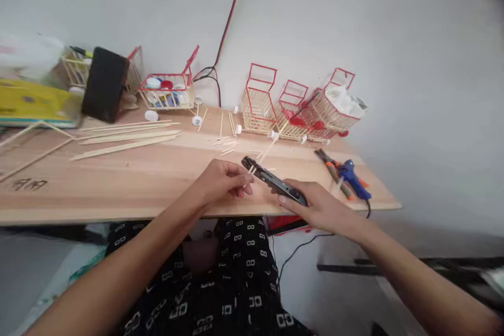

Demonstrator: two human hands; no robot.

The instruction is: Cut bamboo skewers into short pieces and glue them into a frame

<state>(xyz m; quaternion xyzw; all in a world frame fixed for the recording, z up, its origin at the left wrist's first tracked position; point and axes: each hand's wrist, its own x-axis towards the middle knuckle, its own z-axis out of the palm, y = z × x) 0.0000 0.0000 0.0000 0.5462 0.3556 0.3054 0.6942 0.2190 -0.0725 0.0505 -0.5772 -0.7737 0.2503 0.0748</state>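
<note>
Wooden table [118, 178], near edge: left hand [220, 181] pinching thin stick [264, 155]; right hand [318, 205] gripping black cutter [271, 179], jaws on stick.

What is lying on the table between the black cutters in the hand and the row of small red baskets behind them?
In the head view, between the black cutters and the red baskets lie short cut sticks and a longer stick with a white cap.
</note>
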